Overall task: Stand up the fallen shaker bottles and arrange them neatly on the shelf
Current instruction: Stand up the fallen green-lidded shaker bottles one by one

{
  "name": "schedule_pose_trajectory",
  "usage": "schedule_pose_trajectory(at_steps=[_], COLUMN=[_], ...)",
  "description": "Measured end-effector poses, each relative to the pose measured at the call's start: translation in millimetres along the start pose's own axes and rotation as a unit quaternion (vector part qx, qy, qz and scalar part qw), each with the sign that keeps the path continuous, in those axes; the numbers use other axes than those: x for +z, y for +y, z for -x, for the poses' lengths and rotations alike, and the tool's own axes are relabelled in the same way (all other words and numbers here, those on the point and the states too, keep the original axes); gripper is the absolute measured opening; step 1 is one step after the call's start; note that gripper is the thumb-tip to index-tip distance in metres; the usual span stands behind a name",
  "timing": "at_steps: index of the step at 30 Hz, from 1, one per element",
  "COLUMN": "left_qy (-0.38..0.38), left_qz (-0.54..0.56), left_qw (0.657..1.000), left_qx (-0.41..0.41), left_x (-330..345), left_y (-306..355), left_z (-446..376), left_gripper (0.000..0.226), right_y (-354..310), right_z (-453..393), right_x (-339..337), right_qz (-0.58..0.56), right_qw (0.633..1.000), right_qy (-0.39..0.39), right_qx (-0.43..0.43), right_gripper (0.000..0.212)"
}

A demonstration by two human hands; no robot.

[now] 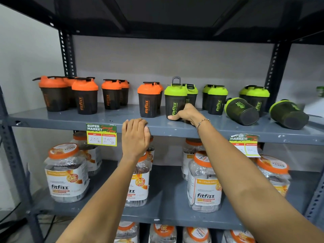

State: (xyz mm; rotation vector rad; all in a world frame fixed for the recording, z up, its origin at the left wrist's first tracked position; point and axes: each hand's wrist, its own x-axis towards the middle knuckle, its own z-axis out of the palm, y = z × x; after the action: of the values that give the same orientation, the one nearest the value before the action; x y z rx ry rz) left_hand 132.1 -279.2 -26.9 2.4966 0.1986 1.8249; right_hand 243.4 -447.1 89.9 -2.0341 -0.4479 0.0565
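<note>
The right hand point(185, 114) is clamped on an upright green-lidded shaker point(175, 100) near the shelf point(122, 118) front edge, where the left hand point(135, 135) rests loosely curled, holding nothing.

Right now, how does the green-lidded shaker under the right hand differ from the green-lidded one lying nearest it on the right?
The held shaker stands upright, lid on top; the fallen shaker lies on its side, base toward the camera. The right hand wraps the held shaker's base; nothing touches the fallen shaker. The held shaker's carry loop sticks up; none shows on the fallen one. Both have dark bodies, green lids and green fitfizz print.
</note>
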Motion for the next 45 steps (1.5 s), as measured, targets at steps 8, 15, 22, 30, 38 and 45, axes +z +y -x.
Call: schedule_pose_trajectory(at_steps=[8, 15, 22, 30, 38, 45], left_qy=[-0.017, -0.043, -0.055, -0.041, -0.052, -0.069], left_qz=[0.023, 0.044, 0.052, 0.003, -0.021, -0.016], left_qw=[0.999, 0.995, 0.988, 0.993, 0.994, 0.994], left_qx=[0.022, 0.076, 0.134, 0.112, 0.09, 0.082], left_x=[-8.6, 5.5, 23.0, 35.8, 29.0, 21.0], left_y=[25.0, 92.1, 161.5, 176.0, 184.9, 189.1], left_z=[-3.3, 0.3, -4.2, -0.5, 0.9, 0.7], left_gripper=[0.034, 0.033, 0.035, 0.035, 0.037, 0.038], right_y=[5.1, 18.9, 43.2, 93.9, 91.4, 103.2], right_z=[17.0, 45.5, 63.4, 46.2, 41.5, 45.6], right_x=[-12.4, -92.0, -190.9, -218.6, -225.3, -228.8], right_qz=[-0.093, -0.048, 0.078, 0.019, -0.007, -0.299], right_qw=[0.995, 0.974, 0.933, 0.98, 0.993, 0.951], right_qy=[-0.002, 0.204, 0.35, 0.177, 0.061, 0.007], right_qx=[-0.034, -0.081, -0.016, 0.085, 0.099, 0.082], right_gripper=[0.045, 0.029, 0.021, 0.085, 0.073, 0.047])
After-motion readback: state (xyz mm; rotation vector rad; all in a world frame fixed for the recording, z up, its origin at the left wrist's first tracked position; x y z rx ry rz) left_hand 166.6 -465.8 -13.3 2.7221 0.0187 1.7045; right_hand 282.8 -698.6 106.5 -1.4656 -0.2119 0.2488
